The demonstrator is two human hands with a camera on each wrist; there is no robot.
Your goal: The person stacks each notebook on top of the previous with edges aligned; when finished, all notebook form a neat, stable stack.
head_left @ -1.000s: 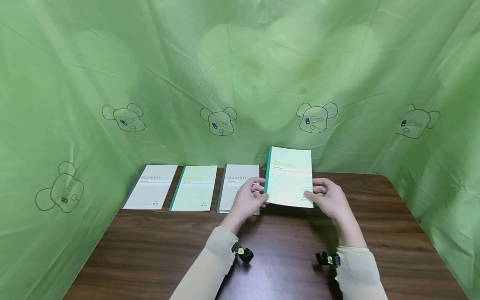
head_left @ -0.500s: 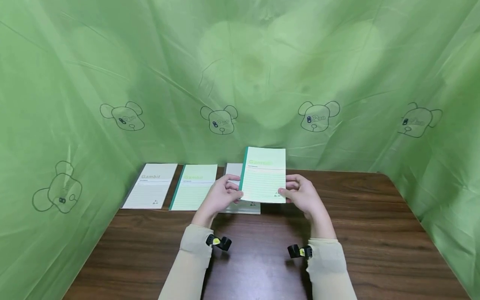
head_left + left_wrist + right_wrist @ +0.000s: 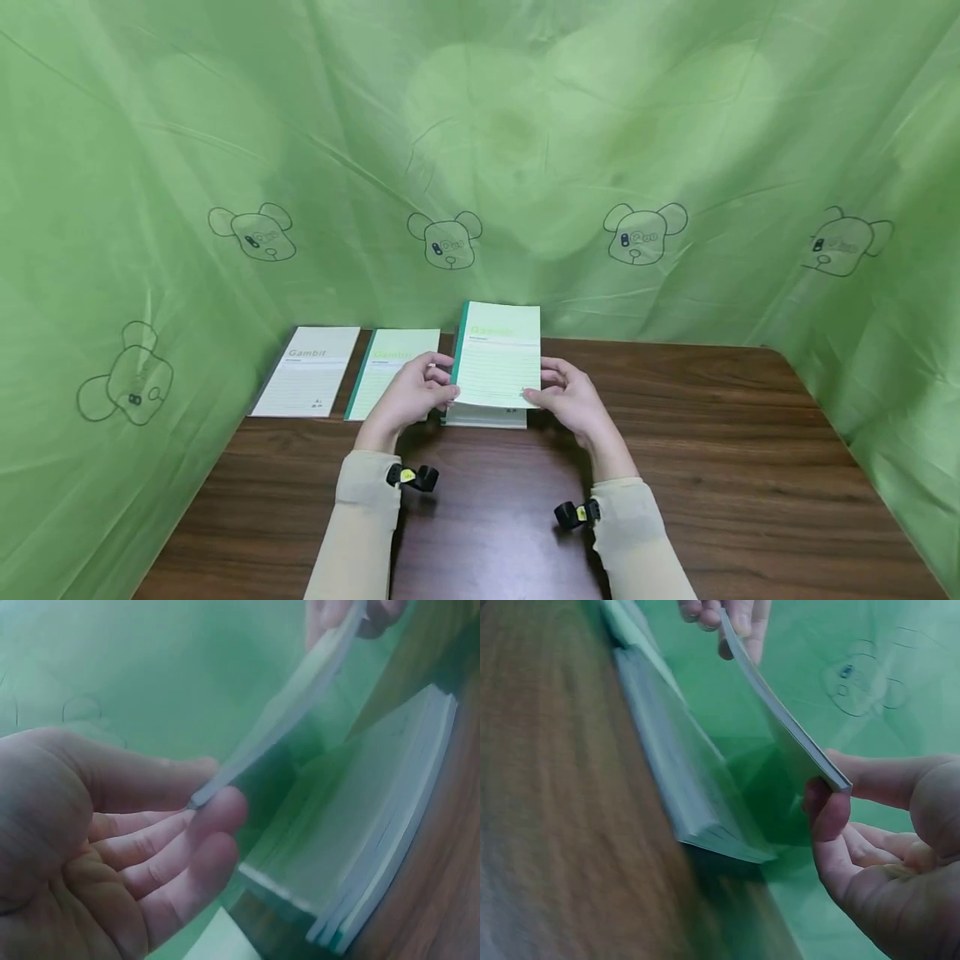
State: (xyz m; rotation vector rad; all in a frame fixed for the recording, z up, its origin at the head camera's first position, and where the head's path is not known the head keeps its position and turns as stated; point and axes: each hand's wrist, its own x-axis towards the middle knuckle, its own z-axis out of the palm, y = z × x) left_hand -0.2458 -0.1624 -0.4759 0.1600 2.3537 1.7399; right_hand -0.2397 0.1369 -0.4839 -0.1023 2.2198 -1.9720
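Observation:
Both hands hold a light green notebook [image 3: 497, 354] with a darker green spine, raised above a stack of notebooks [image 3: 486, 417]. My left hand [image 3: 411, 393] pinches its left edge near the bottom corner, thumb on the cover and fingers behind. At the right edge, my right hand [image 3: 576, 400] pinches the lower corner the same way. In the left wrist view a gap shows between the held notebook [image 3: 281, 712] and the stack [image 3: 337, 817]. The right wrist view shows the same gap over the stack [image 3: 679, 750]. Most of the stack's top is hidden in the head view.
On the wooden table [image 3: 720, 467], a white notebook [image 3: 307, 371] lies at the far left. Beside it lies a light green notebook [image 3: 381, 375], partly behind the left hand. A green curtain [image 3: 540, 167] with bear-face drawings surrounds the back and sides.
Both hands have carried the light green notebook leftward, from right of the stack to above it, and lowered it slightly. The grip looks the same.

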